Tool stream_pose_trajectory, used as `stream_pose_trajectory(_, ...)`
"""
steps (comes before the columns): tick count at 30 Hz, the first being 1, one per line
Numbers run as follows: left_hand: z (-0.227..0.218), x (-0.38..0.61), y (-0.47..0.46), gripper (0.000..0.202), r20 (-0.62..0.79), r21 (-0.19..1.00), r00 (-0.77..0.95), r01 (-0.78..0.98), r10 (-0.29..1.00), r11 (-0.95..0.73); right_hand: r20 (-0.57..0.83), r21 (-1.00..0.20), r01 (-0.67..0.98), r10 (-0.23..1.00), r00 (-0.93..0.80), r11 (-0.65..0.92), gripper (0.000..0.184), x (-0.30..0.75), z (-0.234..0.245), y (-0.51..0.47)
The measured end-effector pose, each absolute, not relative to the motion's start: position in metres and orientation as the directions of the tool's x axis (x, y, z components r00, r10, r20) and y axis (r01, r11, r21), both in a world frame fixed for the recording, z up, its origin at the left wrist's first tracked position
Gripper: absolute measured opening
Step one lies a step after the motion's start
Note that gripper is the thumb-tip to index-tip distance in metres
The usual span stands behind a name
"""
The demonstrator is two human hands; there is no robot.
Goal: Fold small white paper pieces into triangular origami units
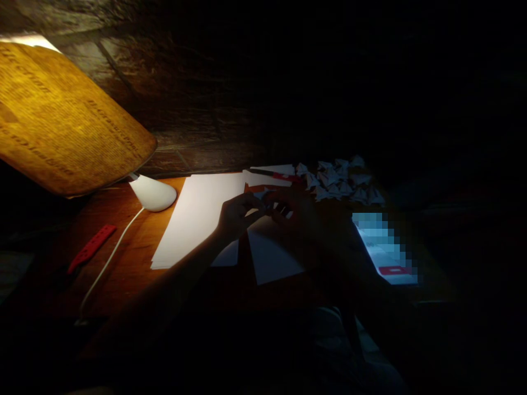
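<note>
Left hand (235, 215) and right hand (298, 211) pinch a small paper piece (262, 195) between them, right of the paper stack (201, 216); the step looks like folding; next probably calls for steady, even creasing.

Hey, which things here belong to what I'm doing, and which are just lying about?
Likely part of the job:
small paper piece at the fingers
stacked white sheets
loose sheet
folded paper shapes
perhaps the red-handled tool

Apparently just lying about:
red strip
lit screen
lamp (light only)
</note>
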State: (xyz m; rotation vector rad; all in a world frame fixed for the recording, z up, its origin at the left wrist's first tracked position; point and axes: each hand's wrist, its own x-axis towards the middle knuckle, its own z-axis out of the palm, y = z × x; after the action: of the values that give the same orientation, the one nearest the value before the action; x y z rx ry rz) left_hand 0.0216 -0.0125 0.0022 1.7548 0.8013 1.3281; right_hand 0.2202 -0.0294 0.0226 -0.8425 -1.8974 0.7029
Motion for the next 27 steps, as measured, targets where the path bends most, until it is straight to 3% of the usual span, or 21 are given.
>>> stream_pose_trajectory(14, 0.007, 0.023, -0.017, 0.018, 0.391, 0.918, 0.255, -0.042, 0.885, -0.394, 0.481, -0.789, 0.233, 0.808, -0.340, 0.568, 0.008, 0.219, 0.027, -0.032)
stream_pose_trajectory(27, 0.008, 0.021, -0.018, 0.016, 0.357, 0.925, 0.239, 0.046, 0.903, -0.378, 0.453, -0.801, 0.246, 0.821, -0.347, 0.546, 0.011, 0.219, 0.026, -0.033)
